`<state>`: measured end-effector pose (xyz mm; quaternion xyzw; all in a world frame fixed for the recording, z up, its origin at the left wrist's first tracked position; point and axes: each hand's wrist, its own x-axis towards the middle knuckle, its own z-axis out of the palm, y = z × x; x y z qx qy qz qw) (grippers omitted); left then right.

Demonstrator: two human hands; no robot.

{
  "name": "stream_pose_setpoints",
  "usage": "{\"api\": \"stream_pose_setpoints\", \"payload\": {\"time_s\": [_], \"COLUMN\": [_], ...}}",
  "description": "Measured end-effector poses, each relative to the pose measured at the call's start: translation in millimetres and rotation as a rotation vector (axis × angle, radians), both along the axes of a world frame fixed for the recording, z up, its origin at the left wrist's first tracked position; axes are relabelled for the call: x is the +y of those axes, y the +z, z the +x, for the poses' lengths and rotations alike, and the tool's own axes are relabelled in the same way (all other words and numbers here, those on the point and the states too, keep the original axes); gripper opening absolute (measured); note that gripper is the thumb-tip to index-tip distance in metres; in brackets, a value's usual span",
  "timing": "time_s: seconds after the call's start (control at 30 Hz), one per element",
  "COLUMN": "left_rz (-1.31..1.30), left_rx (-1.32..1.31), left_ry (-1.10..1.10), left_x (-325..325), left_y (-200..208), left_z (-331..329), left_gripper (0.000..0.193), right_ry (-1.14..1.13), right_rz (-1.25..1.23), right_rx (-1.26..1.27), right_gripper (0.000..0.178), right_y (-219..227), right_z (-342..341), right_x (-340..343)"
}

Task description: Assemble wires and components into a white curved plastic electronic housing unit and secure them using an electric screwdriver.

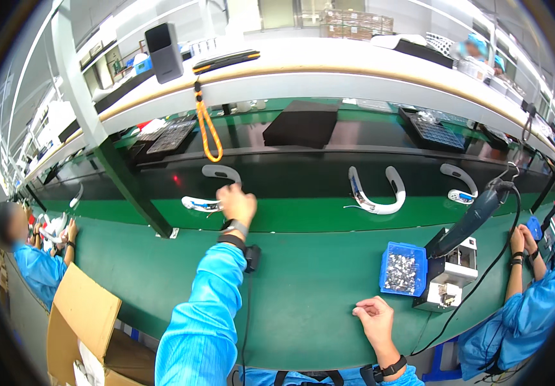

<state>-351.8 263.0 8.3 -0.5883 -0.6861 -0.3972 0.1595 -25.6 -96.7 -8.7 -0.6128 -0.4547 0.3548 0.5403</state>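
Note:
My left hand (237, 204) reaches forward over the dark belt, its fingers closed around the bend of a white U-shaped neckband device (201, 204). One end of that device has a grey inner face; the other shows blue parts and a thin wire. The hand hides the bend. My right hand (377, 320) rests low over the green table (309, 270), fingers curled in and thumb near the fingertips; whether something small is between them is hidden. Beside it stand a blue bin (385, 265) of small metal parts and a screw-feeder-like machine (448, 280). A dark electric screwdriver (473, 219) hangs above the machine.
More neckbands (380, 207) lie along the belt (303, 174). An open cardboard box (88, 309) stands at lower left. Co-workers in blue sit at left (39, 270) and right (522, 315). A shelf (329, 77) with an orange strap (208, 132) crosses above; a post (129, 180) stands left.

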Motion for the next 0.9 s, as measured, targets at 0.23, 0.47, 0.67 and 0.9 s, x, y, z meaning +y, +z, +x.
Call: {"api": "stream_pose_setpoints", "payload": {"time_s": [0.23, 0.47, 0.67, 0.9], "left_rz": [-0.402, -0.431, -0.456, -0.452], "left_rx": [0.404, 0.304, -0.941, -1.159], "left_ry": [-0.033, -0.417, -0.995, -1.314], "left_x": [3.6, -17.7, -83.1, -232.4], "left_y": [-23.7, 14.6, 109.3, 123.2], "left_z": [-70.3, -48.4, -16.8, 71.7], "left_gripper": [0.034, 0.024, 0.024, 0.039], "right_ry": [-0.009, 0.013, 0.078, 0.085], "right_rz": [0.068, 0.098, 0.085, 0.285], "right_rx": [0.006, 0.068, -0.084, 0.202], "right_gripper": [0.007, 0.009, 0.005, 0.006], "right_y": [4.5, 1.2, 7.6, 67.6], "right_z": [3.3, 5.3, 3.1, -3.6], "right_x": [4.9, 5.3, 2.7, -1.6]}}
